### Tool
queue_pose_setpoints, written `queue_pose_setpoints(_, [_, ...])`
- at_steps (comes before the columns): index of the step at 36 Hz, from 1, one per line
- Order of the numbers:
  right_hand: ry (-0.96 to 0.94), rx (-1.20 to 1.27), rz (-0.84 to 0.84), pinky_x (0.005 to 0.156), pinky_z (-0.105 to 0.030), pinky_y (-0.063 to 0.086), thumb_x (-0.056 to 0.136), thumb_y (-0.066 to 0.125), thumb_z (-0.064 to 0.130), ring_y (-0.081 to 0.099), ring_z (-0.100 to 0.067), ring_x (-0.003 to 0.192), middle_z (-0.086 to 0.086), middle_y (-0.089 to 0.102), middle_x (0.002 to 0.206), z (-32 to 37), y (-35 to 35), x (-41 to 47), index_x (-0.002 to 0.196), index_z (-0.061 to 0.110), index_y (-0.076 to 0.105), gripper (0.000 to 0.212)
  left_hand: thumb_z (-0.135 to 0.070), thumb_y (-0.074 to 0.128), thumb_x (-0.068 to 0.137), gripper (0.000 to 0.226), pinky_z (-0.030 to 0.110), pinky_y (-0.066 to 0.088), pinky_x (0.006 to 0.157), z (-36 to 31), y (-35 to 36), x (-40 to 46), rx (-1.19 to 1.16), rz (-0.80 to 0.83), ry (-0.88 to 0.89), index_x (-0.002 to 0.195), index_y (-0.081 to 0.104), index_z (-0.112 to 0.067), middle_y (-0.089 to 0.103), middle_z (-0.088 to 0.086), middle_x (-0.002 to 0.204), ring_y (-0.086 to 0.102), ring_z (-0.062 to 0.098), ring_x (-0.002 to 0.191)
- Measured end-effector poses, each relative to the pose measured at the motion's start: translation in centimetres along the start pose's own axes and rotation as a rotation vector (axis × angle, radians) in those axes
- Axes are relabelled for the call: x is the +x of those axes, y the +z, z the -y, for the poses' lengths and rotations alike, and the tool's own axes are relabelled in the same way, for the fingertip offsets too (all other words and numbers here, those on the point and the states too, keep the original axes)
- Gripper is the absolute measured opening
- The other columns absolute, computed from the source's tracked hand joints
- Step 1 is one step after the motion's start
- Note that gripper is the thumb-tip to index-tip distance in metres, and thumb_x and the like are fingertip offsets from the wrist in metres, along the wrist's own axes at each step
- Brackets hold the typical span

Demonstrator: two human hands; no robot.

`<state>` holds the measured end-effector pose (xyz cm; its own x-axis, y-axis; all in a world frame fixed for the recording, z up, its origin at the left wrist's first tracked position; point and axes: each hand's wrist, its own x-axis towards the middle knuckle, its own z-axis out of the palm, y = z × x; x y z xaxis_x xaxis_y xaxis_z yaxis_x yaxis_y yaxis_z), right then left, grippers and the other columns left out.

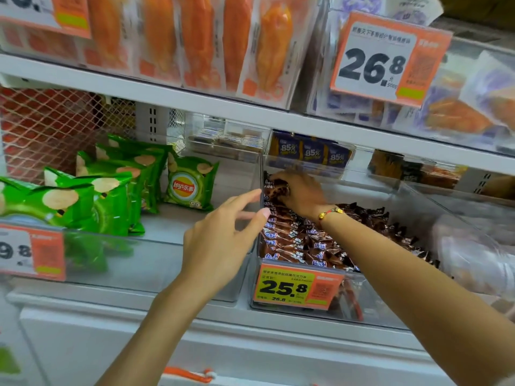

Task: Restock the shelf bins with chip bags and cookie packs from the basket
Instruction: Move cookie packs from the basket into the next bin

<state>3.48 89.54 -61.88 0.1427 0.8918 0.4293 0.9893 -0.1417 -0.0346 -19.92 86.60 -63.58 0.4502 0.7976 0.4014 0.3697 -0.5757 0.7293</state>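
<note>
Two hands: both over the middle shelf, at the wall between two clear bins.
Right hand (299, 195): reaching into the back left of the cookie bin (373, 316), fingers curled round a brown cookie pack (276, 188), gripping it; beaded bracelet (330, 213) on the wrist.
Left hand (220, 238): fingers straight and relaxed, holding nothing; fingertips at the top edge of the clear wall between the bins, contact hard to judge.
Cookie packs (306, 243): brown wrappers with blue-and-white marks, heaped in the cookie bin, filling most of its floor from front to back.
Chip bags (92, 196): green, lined up one behind another along the left side of the chip bin (156, 274); one green chip bag (191, 185) upright near the back, face forward, apart from the row.
Price tags: orange tag reading 25.8 (295, 286) on the front of the cookie bin; partly cut-off orange tag (32, 252) on the front of the chip bin; large tag reading 26.8 (387, 59) on the upper shelf bin.
Upper shelf (195, 101): orange-filled white packets (237, 43) standing in a row; blurred purple-and-orange packets to the right.
Behind the cookie bin: blue packs marked 85 (312, 154).
Bottom edge: orange handle (186, 374), partly visible; basket itself not identifiable.
</note>
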Motion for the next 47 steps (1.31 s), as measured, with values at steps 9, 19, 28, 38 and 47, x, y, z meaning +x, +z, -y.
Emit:
queue_pose_setpoints(9, [0.026, 0.011, 0.256, 0.11, -0.035, 0.031, 0.087, 0.063, 0.011, 0.024, -0.024, 0.143, 0.0, 0.027, 0.155, 0.3, -2.5, -0.2, 0.148, 0.027, 0.029, 0.071, -0.06, 0.04, 0.092, 0.041, 0.028, 0.028, 0.082, -0.5, -0.2, -0.4, 0.019, -0.008, -0.028, 0.132, 0.042, -0.054, 0.062, -0.028, 0.113, 0.051, 0.001, 0.104])
queue_pose_setpoints(19, [-0.046, 0.2, 0.09, 0.106, -0.029, 0.032, 0.088, 0.064, 0.018, 0.042, -0.017, 0.129, 0.002, 0.049, 0.136, 3.3, -6.6, -9.2, 0.126, 0.025, 0.058, 0.039, -0.054, 0.052, 0.091, 0.031, 0.026, 0.035, 0.075, -1.3, 0.0, -1.3, -0.064, -0.113, -0.034, 0.121, 0.055, -0.048, 0.06, -0.029, 0.089, 0.055, -0.001, 0.079])
queue_pose_setpoints(28, [-0.108, 0.355, -0.091, 0.066, -0.025, 0.044, 0.084, 0.064, 0.02, 0.049, -0.001, 0.074, 0.019, 0.053, 0.08, 7.1, -7.3, -20.4, 0.096, 0.025, 0.066, 0.013, -0.038, 0.067, 0.086, 0.019, 0.032, 0.052, 0.07, -2.8, 0.2, -5.8, -0.076, -0.332, 0.118, 0.104, 0.062, -0.041, 0.063, -0.02, 0.095, 0.062, 0.004, 0.084])
queue_pose_setpoints(38, [0.157, 0.38, 0.287, 0.068, -0.028, 0.044, 0.09, 0.057, 0.022, 0.059, -0.01, 0.082, 0.017, 0.056, 0.081, 7.0, 1.9, -29.6, 0.101, 0.03, 0.066, 0.017, -0.028, 0.063, 0.09, 0.025, 0.035, 0.054, 0.075, 4.1, 4.7, -17.5, -0.005, 0.135, -0.174, 0.104, 0.055, -0.047, 0.066, -0.013, 0.101, 0.062, 0.007, 0.085])
queue_pose_setpoints(47, [0.306, 0.387, 0.841, 0.077, -0.042, 0.054, 0.086, 0.052, 0.011, 0.064, -0.027, 0.085, -0.006, 0.069, 0.094, 5.5, 8.9, -37.8, 0.093, 0.031, 0.063, 0.024, -0.03, 0.057, 0.095, 0.031, 0.031, 0.047, 0.09, 9.7, 9.0, -25.0, 0.323, 0.761, -0.183, 0.126, 0.058, -0.029, 0.059, -0.004, 0.127, 0.057, 0.016, 0.113])
